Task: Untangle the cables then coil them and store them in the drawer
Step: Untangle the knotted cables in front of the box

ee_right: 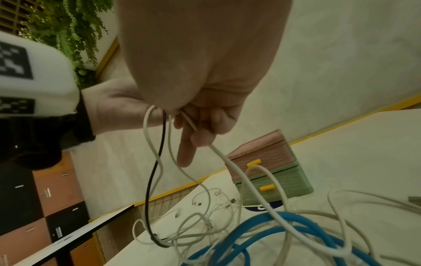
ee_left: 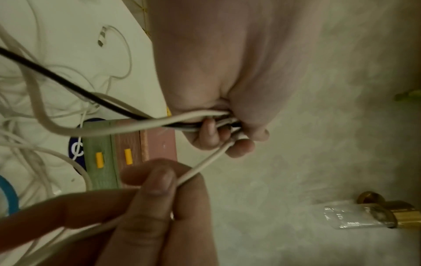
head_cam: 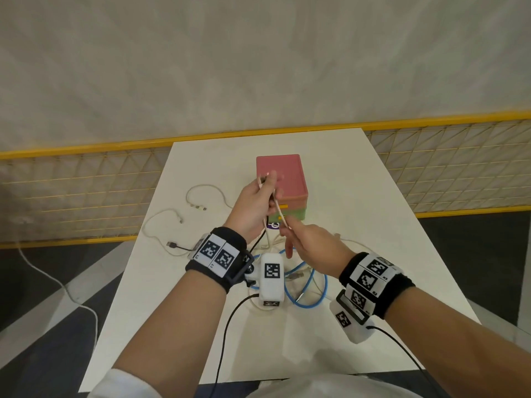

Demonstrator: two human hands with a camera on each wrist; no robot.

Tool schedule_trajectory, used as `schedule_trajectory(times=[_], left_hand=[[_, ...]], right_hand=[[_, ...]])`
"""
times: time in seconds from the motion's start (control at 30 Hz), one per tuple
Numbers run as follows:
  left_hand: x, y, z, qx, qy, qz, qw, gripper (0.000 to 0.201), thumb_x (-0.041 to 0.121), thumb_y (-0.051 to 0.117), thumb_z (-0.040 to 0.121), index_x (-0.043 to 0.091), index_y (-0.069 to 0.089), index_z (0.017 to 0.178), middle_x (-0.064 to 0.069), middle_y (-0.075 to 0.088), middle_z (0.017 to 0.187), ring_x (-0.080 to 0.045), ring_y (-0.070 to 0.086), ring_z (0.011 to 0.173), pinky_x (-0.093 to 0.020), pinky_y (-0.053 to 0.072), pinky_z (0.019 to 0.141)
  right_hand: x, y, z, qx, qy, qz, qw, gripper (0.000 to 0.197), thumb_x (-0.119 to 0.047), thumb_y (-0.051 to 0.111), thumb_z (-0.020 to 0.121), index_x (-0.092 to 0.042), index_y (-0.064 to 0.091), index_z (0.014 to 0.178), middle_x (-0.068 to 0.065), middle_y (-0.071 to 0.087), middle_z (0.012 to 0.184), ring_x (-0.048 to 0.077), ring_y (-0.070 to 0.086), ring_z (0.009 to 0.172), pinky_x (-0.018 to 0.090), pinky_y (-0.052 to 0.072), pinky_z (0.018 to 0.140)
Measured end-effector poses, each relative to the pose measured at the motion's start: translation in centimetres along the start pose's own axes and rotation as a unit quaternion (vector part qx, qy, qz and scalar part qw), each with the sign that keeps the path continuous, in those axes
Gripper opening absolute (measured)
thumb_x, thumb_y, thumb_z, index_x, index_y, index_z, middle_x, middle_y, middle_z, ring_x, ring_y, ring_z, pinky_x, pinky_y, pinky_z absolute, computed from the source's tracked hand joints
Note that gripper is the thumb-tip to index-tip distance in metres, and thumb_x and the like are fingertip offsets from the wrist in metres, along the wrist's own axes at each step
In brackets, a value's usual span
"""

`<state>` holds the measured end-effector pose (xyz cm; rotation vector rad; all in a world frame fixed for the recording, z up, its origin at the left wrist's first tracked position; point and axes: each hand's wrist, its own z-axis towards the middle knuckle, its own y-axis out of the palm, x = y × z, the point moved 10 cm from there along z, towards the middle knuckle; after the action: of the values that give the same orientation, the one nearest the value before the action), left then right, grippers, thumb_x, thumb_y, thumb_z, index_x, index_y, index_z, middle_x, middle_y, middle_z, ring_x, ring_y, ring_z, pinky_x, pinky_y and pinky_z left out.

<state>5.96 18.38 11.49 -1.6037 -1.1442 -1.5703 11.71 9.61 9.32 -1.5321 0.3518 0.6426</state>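
Note:
My left hand point(head_cam: 263, 193) is raised in front of the drawer box and grips a bundle of white strands and a black cable point(ee_left: 68, 81). A white cable point(head_cam: 278, 209) runs taut from that fist down to my right hand point(head_cam: 287, 229), which pinches it between thumb and fingers point(ee_left: 159, 180). In the right wrist view the pinched white cable point(ee_right: 227, 160) trails down into the tangle on the table. The drawer box point(head_cam: 283, 185) has a pink drawer over a green one, both closed, with yellow handles point(ee_right: 266, 188).
A blue cable point(head_cam: 310, 285) lies looped among thin white cables under my wrists. More white cables point(head_cam: 201, 193) and a black USB plug point(head_cam: 172, 244) lie on the left of the white table point(head_cam: 373, 225). A yellow mesh fence point(head_cam: 71, 191) stands behind.

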Motion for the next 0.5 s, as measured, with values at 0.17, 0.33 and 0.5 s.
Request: schedule_trajectory(times=[0.17, 0.33, 0.5], left_hand=[[2.1, 2.1, -1.2, -0.047, 0.011, -0.030, 0.998, 0.032, 0.041, 0.045, 0.100, 0.018, 0.042, 0.078, 0.007, 0.031, 0.058, -0.010, 0.033, 0.050, -0.020, 0.034, 0.046], [8.1, -5.7, -1.9, 0.160, 0.109, -0.080, 0.978, 0.021, 0.029, 0.067, 0.090, 0.027, 0.050, 0.077, 0.011, 0.052, 0.063, -0.006, 0.025, 0.039, -0.020, 0.020, 0.037], [10.9, -3.6, -3.8, 0.089, 0.195, 0.280, 0.936, 0.009, 0.037, 0.069, 0.086, 0.033, 0.061, 0.087, 0.014, 0.060, 0.084, 0.004, 0.051, 0.063, -0.020, 0.040, 0.060]], right_hand=[[-0.2, 0.2, 0.2, 0.007, 0.004, 0.017, 1.000, 0.025, -0.027, 0.027, 0.103, -0.010, 0.045, 0.099, 0.000, 0.067, 0.078, 0.021, 0.058, 0.066, 0.033, 0.045, 0.068], [4.0, 1.5, -1.5, -0.062, 0.061, -0.027, 0.996, 0.025, -0.029, 0.029, 0.102, -0.016, 0.040, 0.082, 0.005, 0.060, 0.073, 0.024, 0.054, 0.065, 0.039, 0.045, 0.066], [6.0, -0.5, -2.0, -0.018, 0.122, 0.000, 0.992, 0.029, -0.032, 0.031, 0.102, -0.010, 0.044, 0.087, 0.001, 0.051, 0.066, 0.004, 0.043, 0.042, 0.015, 0.031, 0.048]])
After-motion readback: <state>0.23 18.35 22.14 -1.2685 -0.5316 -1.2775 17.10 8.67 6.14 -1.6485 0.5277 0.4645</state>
